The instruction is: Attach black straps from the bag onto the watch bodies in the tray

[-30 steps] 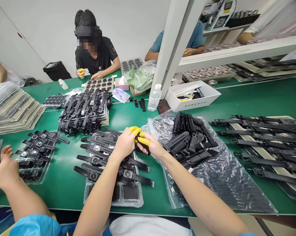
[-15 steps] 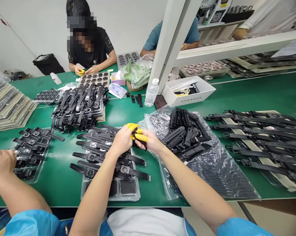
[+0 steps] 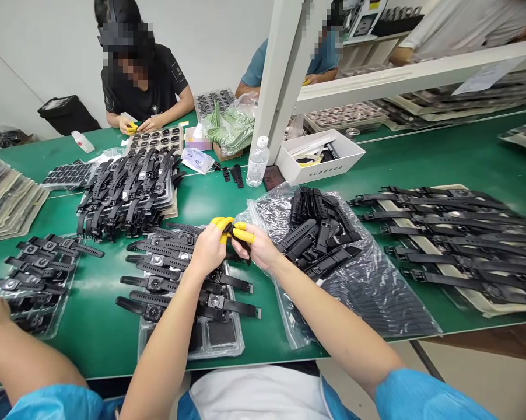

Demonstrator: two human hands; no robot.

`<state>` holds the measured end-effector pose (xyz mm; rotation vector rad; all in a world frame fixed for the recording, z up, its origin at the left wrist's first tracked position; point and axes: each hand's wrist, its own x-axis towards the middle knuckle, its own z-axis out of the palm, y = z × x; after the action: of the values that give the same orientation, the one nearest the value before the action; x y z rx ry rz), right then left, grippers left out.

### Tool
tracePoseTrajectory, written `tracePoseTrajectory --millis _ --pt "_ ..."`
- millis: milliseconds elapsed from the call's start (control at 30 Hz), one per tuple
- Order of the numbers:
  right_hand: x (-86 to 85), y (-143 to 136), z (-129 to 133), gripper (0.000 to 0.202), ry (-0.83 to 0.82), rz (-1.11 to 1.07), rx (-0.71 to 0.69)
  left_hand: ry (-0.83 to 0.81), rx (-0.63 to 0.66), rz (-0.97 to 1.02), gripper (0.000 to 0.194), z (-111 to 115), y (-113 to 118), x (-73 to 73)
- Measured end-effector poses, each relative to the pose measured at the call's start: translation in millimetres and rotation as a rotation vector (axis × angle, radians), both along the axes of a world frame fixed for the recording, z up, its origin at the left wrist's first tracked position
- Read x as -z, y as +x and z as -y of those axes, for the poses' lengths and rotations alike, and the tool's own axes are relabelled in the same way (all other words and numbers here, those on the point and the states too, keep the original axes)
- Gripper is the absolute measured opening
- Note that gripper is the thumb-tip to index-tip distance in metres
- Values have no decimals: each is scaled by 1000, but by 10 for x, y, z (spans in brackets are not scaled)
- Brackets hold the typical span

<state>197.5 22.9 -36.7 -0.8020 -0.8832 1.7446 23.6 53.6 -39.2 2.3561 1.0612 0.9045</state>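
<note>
My left hand (image 3: 209,249) and my right hand (image 3: 259,247) meet above the middle of the bench, with yellow covers on the fingertips. Both are closed on a black watch strap (image 3: 230,229), pinched between the fingers. My fingers hide most of it, so I cannot tell whether a watch body is attached. Below and left of my hands, a clear plastic tray (image 3: 237,344) bears several smartwatches (image 3: 153,313) with black straps lying across it. Close by on the right, loose black straps (image 3: 307,233) are heaped on a clear plastic bag (image 3: 377,303).
A co-worker's arm (image 3: 22,344) reaches in at left beside another watch tray (image 3: 57,315). Strapped watches (image 3: 127,181) are stacked behind. A water bottle (image 3: 258,163) and white box (image 3: 328,166) stand by the white post (image 3: 284,70). More strapped watches (image 3: 455,245) lie right.
The whole view has shifted, so the bench things appear farther left. My hands stay together on the strap, fingers slightly rearranged. The co-worker's hand at left has moved toward the frame edge.
</note>
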Motion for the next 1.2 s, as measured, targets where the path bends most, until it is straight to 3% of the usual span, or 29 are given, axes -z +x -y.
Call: tracePoseTrajectory --millis 200,367,633,833,1033,1200 --pt "-17 -26 3 51 9 17 144 -64 21 1 51 33 -2 -47" --pt "1 -19 -10 51 7 45 171 -88 22 26 46 51 -1 -102" --pt "11 -12 -19 46 -40 24 167 -28 -63 -194 41 52 53 -56" --pt "26 -6 -27 51 -88 -111 158 -95 -31 -111 40 88 65 -158" --pt "79 -28 -29 50 -17 95 169 -81 -79 -181 37 76 65 -109" --pt "96 -28 -26 49 6 144 168 -127 -76 -184 34 79 72 -100"
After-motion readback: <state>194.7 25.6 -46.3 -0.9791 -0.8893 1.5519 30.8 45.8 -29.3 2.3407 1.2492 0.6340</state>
